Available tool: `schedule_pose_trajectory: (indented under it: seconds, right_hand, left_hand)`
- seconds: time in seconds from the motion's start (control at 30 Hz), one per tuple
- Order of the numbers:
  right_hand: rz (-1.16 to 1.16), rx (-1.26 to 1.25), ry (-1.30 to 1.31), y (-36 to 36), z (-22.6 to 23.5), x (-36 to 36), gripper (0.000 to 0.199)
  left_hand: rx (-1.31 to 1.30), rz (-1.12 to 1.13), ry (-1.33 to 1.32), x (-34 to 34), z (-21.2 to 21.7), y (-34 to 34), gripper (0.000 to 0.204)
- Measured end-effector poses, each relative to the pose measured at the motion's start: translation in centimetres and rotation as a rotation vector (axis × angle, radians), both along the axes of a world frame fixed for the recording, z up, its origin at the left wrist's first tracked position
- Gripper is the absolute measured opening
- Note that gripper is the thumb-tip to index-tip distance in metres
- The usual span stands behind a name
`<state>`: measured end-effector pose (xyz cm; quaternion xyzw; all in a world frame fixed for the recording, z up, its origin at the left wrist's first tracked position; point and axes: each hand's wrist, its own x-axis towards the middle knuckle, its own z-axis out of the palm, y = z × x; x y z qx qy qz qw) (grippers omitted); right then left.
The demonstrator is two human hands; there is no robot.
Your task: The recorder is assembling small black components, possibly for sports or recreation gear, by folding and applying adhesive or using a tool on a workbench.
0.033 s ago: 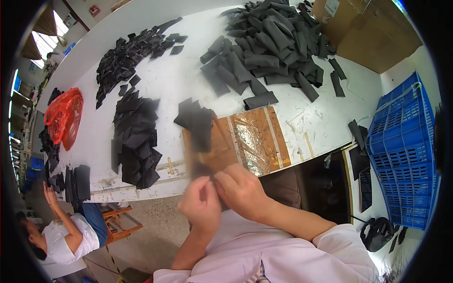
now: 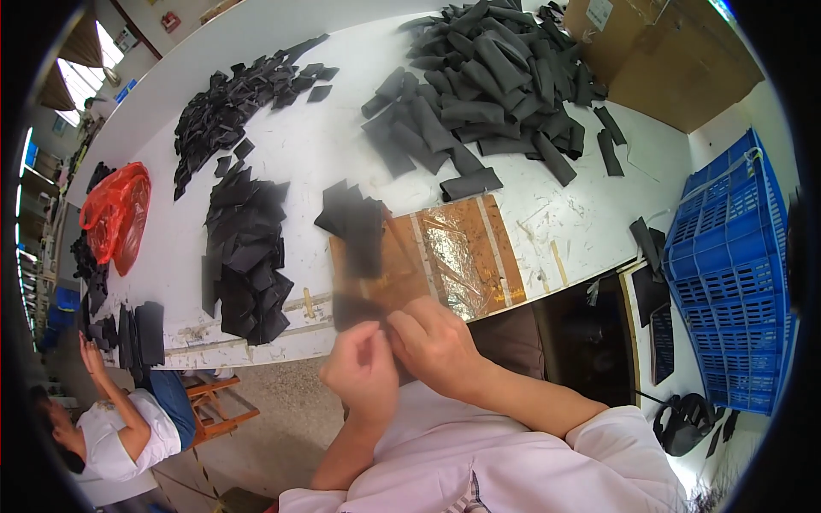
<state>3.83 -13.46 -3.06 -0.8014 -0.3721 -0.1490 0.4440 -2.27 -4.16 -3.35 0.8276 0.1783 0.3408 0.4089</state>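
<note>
My left hand [image 2: 363, 372] and my right hand [image 2: 436, 342] are close together at the table's front edge. Both pinch a black fabric piece [image 2: 352, 306], which is blurred by motion. The piece hangs over the near end of a brown board [image 2: 479, 248] covered with shiny tape. Just beyond it a small heap of black pieces [image 2: 349, 214] lies on the white table [image 2: 333, 145]. A larger stack of flat black pieces [image 2: 244, 256] sits left of my hands.
A big pile of grey rolled pieces [image 2: 487, 68] and another black pile [image 2: 239, 94] lie further back. A red bag [image 2: 115, 214] is at far left, a blue crate [image 2: 731, 265] at right, a cardboard box [image 2: 676, 51] beyond. Another person [image 2: 120, 427] sits lower left by a wooden stool [image 2: 218, 402].
</note>
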Motion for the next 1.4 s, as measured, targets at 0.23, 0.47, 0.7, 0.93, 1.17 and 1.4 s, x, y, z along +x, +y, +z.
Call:
schedule_pose_trajectory:
  seconds: [0.23,0.47,0.7,0.93,1.17,1.4]
  right_hand:
    - [0.223,0.336,0.753,-1.2,-0.2,1.3,0.007]
    - [0.475,0.775,1.742,-0.6,-0.7,0.9,0.011]
    - [0.439,0.596,1.495,-0.9,-1.6,2.0,0.016]
    - [0.62,0.722,1.486,-1.3,0.6,1.6,0.014]
    - [0.49,0.674,1.117,-1.5,0.3,2.7,0.014]
    - [0.227,0.323,0.334,-1.2,4.9,3.5,0.009]
  left_hand:
    - [-1.413,-0.395,0.054,1.1,3.7,2.3,0.02]
    - [-0.624,-0.149,0.035,1.5,-1.3,1.7,0.016]
    - [-0.977,-0.193,0.084,1.4,1.2,1.9,0.015]
    - [-1.882,-0.746,-0.108,0.1,2.9,2.2,0.034]
    - [-0.877,-0.449,0.135,1.2,3.5,0.7,0.036]
    - [-0.785,-0.26,-0.056,3.1,5.9,-0.3,0.004]
